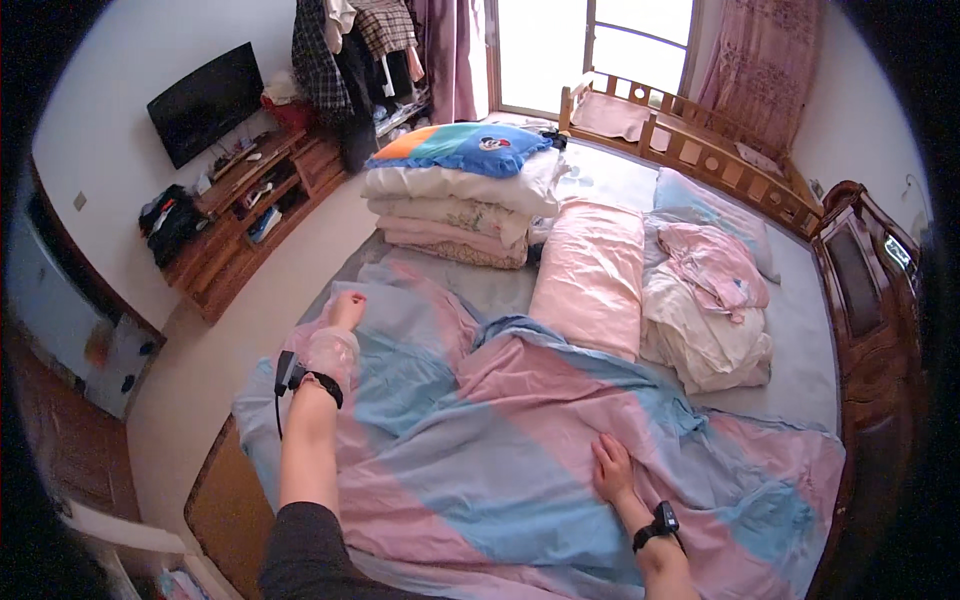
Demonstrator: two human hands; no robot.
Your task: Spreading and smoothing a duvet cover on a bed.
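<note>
A thin bed cover [520, 430] with wide pink, blue and grey stripes lies rumpled across the near part of the bed. My left hand [347, 311] is stretched forward over its left side, with the fingers curled in. Pale pink cloth bunches round my left wrist; whatever is inside those fingers is hidden. My right hand [612, 470] rests palm down on the cover at the right, fingers extended and holding nothing. Ahead of the cover's raised fold lies a folded pink quilt [592, 270].
Folded bedding [455, 220] is stacked at the far left of the bed, topped by a colourful pillow [460, 148]. Crumpled clothes [705, 300] and a striped pillow [715, 215] lie right. A wooden bed rail [690, 150], dark headboard [865, 290] and TV cabinet [260, 215] stand around.
</note>
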